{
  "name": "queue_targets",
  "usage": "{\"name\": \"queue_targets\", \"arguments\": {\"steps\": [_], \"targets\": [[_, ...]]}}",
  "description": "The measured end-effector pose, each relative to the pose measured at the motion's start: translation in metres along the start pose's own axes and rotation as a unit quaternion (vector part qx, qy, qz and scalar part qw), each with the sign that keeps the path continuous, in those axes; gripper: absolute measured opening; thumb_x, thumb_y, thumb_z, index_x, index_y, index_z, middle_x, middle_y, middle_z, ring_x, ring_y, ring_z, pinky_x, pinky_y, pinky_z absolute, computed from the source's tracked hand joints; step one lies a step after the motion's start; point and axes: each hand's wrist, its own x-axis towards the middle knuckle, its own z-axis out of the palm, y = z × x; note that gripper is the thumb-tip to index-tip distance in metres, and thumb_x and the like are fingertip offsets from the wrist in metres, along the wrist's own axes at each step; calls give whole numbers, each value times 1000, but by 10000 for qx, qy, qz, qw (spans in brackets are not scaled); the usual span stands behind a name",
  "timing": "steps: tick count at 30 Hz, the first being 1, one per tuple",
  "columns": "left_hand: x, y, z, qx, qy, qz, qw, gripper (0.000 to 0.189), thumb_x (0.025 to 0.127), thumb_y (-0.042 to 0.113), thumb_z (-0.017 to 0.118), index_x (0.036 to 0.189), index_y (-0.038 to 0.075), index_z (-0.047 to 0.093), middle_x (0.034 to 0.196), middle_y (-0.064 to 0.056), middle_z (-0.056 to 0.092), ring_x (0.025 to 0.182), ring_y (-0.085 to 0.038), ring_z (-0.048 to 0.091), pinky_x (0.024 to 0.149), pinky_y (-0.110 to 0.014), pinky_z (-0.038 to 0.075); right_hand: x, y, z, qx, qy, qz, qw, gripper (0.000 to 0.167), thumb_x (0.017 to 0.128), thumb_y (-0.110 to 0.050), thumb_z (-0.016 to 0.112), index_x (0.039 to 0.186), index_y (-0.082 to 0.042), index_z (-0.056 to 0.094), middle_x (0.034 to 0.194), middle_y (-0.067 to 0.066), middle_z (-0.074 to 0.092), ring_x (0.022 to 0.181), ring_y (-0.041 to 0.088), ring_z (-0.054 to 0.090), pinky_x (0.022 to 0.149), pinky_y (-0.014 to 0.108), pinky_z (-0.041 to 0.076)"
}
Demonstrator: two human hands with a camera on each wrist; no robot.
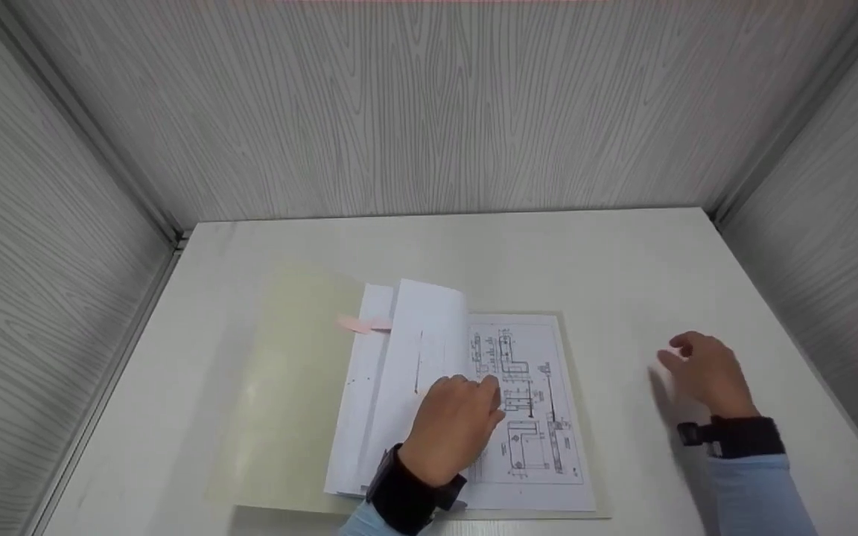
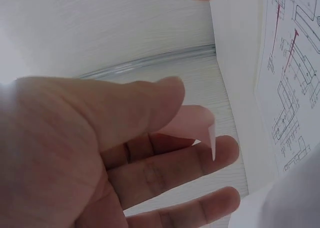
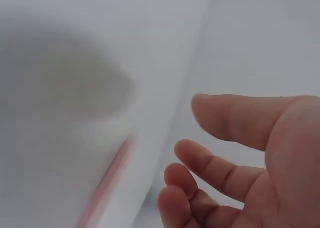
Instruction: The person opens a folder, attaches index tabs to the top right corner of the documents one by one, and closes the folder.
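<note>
A pale green folder point(image 1: 291, 387) lies open with white pages inside. My left hand point(image 1: 453, 428) is over the pages, partly covering a printed technical drawing point(image 1: 529, 439). In the left wrist view, its thumb and index finger pinch a small pink sticky note point(image 2: 192, 122) with a bent free end. Turned pages point(image 1: 425, 320) curve up beside that hand, and pink paper tabs point(image 1: 358, 324) stick out from their left side. Off to the folder's right is my right hand point(image 1: 712, 376). Its thumb and fingers are apart, loosely bent, and hold nothing.
The folder lies on a white tabletop point(image 1: 600, 260). Grey wood-grain panels point(image 1: 429, 112) enclose it at the back and both sides. A blurred pale sheet with a pink strip point(image 3: 107, 185) shows in the right wrist view.
</note>
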Motion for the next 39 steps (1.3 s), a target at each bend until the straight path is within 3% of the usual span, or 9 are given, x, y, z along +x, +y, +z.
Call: {"name": "queue_targets", "arguments": {"steps": [3,6,9,12,18,24,27,33,39], "targets": [[0,5,3,-17,-112,108,9999,18,86,31,72,86,16,62,70,6,61,64,-11,54,58,-24,38,-17,-54,20,464,-66,-1011,9938,38,95,-35,59,118,-4,61,96,9,65,84,24,60,67,36,49],[0,8,6,27,-192,226,9996,19,85,32,73,86,16,63,69,6,61,62,-10,53,58,-24,39,-41,-108,43,971,-343,-2090,9725,37,90,-35,67,118,-11,60,86,-4,64,74,12,59,63,28,50],[2,10,10,127,-115,413,9990,17,84,28,74,85,14,64,66,6,61,58,-10,52,57,-24,40,-63,-147,62,1098,-351,-2773,9539,51,85,-41,72,123,-13,53,85,-10,61,71,6,58,62,24,50],[4,7,14,247,4,447,9987,15,83,24,74,83,13,63,63,4,59,53,-11,48,54,-25,38,-74,-167,77,910,48,-3072,9473,57,83,-43,73,125,-12,49,84,-12,57,70,4,56,62,21,49],[6,5,19,367,180,388,9984,16,84,23,71,84,8,67,59,1,57,49,-12,45,50,-27,37,-74,-172,90,760,540,-3509,9318,33,89,-15,68,118,-9,54,82,-12,61,70,2,59,64,19,51],[4,7,21,527,170,333,9979,23,91,31,65,87,9,68,59,1,57,50,-15,48,48,-28,34,-69,-164,94,942,694,-3625,9246,27,85,3,64,108,-9,59,78,-10,62,69,2,58,63,20,52],[3,6,20,556,12,153,9983,27,93,35,61,90,10,68,63,0,61,53,-17,51,49,-29,34,-66,-162,94,1248,558,-3463,9281,22,83,6,65,98,-10,62,78,-9,64,65,3,56,60,20,51],[3,7,16,612,-415,-21,9973,28,87,38,70,94,11,69,74,-3,67,59,-19,55,53,-30,38,-63,-160,90,1810,202,-2841,9413,21,83,4,66,86,-17,62,75,-11,63,61,6,55,56,23,49],[3,8,13,706,-370,-53,9968,23,88,33,70,95,12,70,79,-3,69,64,-21,59,55,-32,40,-61,-157,85,2086,-44,-2477,9461,24,83,5,67,82,-18,59,70,-11,60,54,7,51,47,22,43]]}}
